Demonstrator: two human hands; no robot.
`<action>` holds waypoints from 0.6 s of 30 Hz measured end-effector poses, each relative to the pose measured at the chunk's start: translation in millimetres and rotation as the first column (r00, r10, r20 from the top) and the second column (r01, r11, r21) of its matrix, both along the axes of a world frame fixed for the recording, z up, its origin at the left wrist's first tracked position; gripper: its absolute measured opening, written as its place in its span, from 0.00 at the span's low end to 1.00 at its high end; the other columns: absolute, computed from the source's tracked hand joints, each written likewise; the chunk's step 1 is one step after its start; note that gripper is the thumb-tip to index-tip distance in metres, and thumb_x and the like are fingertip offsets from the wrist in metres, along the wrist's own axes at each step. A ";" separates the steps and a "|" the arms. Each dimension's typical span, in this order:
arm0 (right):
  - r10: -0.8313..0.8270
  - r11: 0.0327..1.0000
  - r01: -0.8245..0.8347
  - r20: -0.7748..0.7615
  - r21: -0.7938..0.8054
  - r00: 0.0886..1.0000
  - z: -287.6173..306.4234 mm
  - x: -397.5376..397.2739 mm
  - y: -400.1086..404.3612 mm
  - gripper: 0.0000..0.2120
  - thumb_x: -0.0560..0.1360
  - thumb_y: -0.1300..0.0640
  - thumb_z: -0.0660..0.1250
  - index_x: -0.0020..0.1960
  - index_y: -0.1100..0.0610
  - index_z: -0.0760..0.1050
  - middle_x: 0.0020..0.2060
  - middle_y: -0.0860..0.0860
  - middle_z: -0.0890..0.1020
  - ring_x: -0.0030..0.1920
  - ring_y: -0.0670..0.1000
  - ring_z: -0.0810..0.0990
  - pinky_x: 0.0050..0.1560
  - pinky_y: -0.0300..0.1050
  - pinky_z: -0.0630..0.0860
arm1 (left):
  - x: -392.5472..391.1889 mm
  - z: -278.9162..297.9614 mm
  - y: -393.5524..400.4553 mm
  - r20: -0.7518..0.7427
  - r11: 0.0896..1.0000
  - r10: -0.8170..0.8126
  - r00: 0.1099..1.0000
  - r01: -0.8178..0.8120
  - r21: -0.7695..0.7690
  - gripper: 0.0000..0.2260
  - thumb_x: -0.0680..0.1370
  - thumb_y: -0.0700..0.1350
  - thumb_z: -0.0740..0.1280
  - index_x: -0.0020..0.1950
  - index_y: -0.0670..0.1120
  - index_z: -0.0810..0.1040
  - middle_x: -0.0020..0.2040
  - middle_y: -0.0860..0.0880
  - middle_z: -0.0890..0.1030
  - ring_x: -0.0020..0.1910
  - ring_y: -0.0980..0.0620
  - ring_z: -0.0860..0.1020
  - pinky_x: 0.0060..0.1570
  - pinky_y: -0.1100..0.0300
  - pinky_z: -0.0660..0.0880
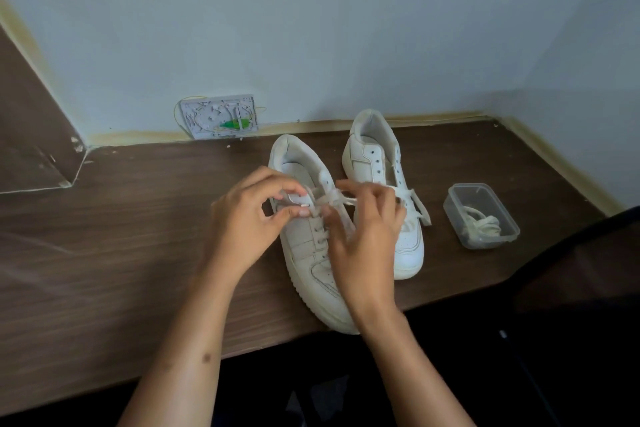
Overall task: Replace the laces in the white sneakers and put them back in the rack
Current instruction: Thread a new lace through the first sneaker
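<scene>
Two white sneakers stand side by side on a brown wooden table (121,253), toes towards me. The near sneaker (308,253) has a white lace (332,198) threaded through its lower eyelets. My left hand (242,222) pinches one end of that lace at the upper eyelets on the shoe's left side. My right hand (363,229) lies over the shoe's right side and pinches the other strand of the lace. The far sneaker (388,163) stands just right of my right hand, with a loose lace end (420,206) hanging over its side.
A clear plastic container (481,215) holding a coiled white lace sits right of the shoes. A white wall box with a green part (218,118) leans at the back wall. The table's front edge runs close to my forearms. A dark shape fills the lower right.
</scene>
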State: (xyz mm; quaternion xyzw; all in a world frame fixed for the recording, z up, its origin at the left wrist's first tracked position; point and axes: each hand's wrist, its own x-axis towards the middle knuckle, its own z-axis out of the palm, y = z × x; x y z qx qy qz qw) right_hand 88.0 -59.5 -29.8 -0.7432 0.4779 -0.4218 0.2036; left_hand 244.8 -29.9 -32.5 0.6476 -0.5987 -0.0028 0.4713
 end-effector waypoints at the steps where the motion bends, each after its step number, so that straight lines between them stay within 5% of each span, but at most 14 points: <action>1: -0.045 0.999 0.045 -0.002 0.006 0.999 -2.6 -3.9 11.7 0.11 0.78 0.52 0.68 0.59 0.51 0.73 0.55 0.44 0.70 0.54 0.46 0.64 0.57 0.36 0.64 | -0.7 0.5 0.2 -0.011 1.000 -0.014 1.000 0.014 -0.003 0.06 0.69 0.53 0.76 0.44 0.56 0.84 0.46 0.60 0.80 0.43 0.60 0.79 0.35 0.53 0.77; 4: -0.115 0.993 0.106 -0.307 -0.043 0.945 -16.1 -11.3 38.7 0.19 0.79 0.43 0.61 0.63 0.56 0.69 0.58 0.49 0.72 0.56 0.50 0.70 0.58 0.49 0.73 | -0.6 -1.2 0.0 0.010 0.999 -0.021 1.000 0.021 0.029 0.02 0.72 0.51 0.74 0.42 0.56 0.82 0.45 0.60 0.79 0.42 0.61 0.79 0.34 0.54 0.77; 7: -0.098 0.995 0.092 -0.507 -0.036 0.856 -25.7 -11.1 43.2 0.32 0.80 0.39 0.55 0.71 0.63 0.67 0.64 0.57 0.75 0.64 0.56 0.74 0.65 0.51 0.73 | 4.4 -2.8 -0.5 -0.029 0.999 -0.029 0.999 0.030 0.033 0.06 0.75 0.46 0.72 0.43 0.57 0.78 0.45 0.58 0.78 0.43 0.60 0.79 0.39 0.60 0.76; 10: -0.076 0.994 0.104 -0.550 0.019 0.832 -25.0 -9.6 42.1 0.34 0.81 0.39 0.52 0.73 0.66 0.64 0.68 0.61 0.74 0.68 0.57 0.74 0.68 0.51 0.70 | 16.2 -0.1 2.4 -0.261 0.999 0.005 0.965 -0.016 -0.039 0.11 0.78 0.42 0.68 0.46 0.60 0.74 0.44 0.57 0.80 0.42 0.61 0.79 0.44 0.65 0.74; 13: -0.030 0.997 0.063 -0.576 0.038 0.817 -24.9 -11.7 39.5 0.36 0.80 0.37 0.51 0.74 0.66 0.63 0.70 0.61 0.72 0.70 0.57 0.73 0.69 0.49 0.67 | 36.4 -2.5 6.3 -0.523 0.931 0.275 0.807 -0.359 -0.064 0.07 0.79 0.50 0.63 0.47 0.64 0.72 0.44 0.59 0.81 0.39 0.54 0.81 0.47 0.52 0.78; 16: 0.106 0.991 -0.047 -0.539 0.123 0.836 -17.7 -19.0 31.8 0.39 0.80 0.33 0.50 0.79 0.61 0.53 0.76 0.56 0.63 0.76 0.52 0.61 0.74 0.43 0.57 | 48.3 -7.8 11.7 -0.477 0.820 0.513 0.714 -0.572 0.027 0.06 0.79 0.44 0.68 0.53 0.53 0.75 0.52 0.48 0.79 0.45 0.48 0.79 0.49 0.48 0.77; 18: 0.193 0.976 -0.115 -0.495 0.184 0.847 -12.5 -25.5 26.2 0.40 0.79 0.31 0.51 0.80 0.57 0.46 0.79 0.51 0.55 0.78 0.49 0.53 0.75 0.41 0.52 | 44.6 -7.2 11.7 -0.377 0.866 0.472 0.797 -0.499 0.031 0.10 0.76 0.43 0.72 0.57 0.49 0.78 0.56 0.47 0.76 0.48 0.51 0.76 0.49 0.57 0.73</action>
